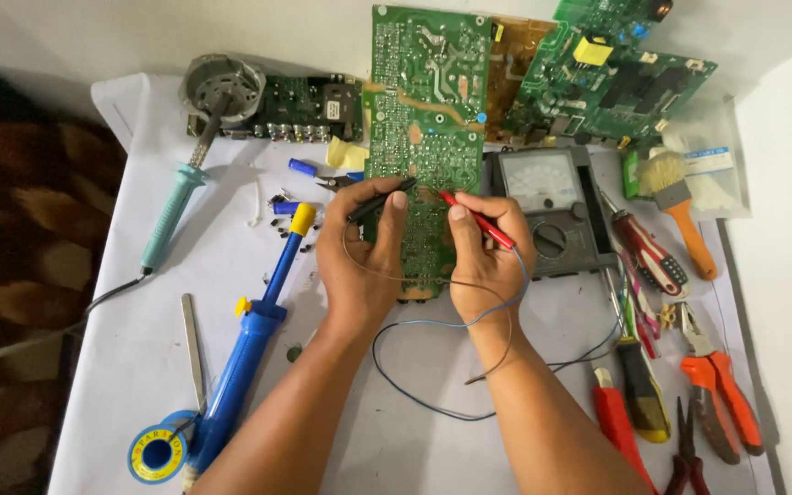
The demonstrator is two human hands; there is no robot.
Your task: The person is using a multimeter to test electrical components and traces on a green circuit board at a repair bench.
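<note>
A long green circuit board [425, 101] lies solder side up in the middle of the white work surface. My left hand [359, 257] grips a black test probe [379, 199] whose tip touches the board. My right hand [487, 252] grips a red test probe [475, 218], its tip also on the board, close to the black one. Thin probe wires [432, 367] loop below my wrists. An analog multimeter [547, 206] sits just right of the board, beside my right hand.
Left: a teal soldering iron [171, 211] in a metal stand [222, 87], a blue desoldering pump [249, 348], tweezers [194, 348], a solder spool [156, 452]. Right: screwdrivers [648, 252], orange pliers [721, 394], a brush [680, 206]. More circuit boards [606, 73] lie behind.
</note>
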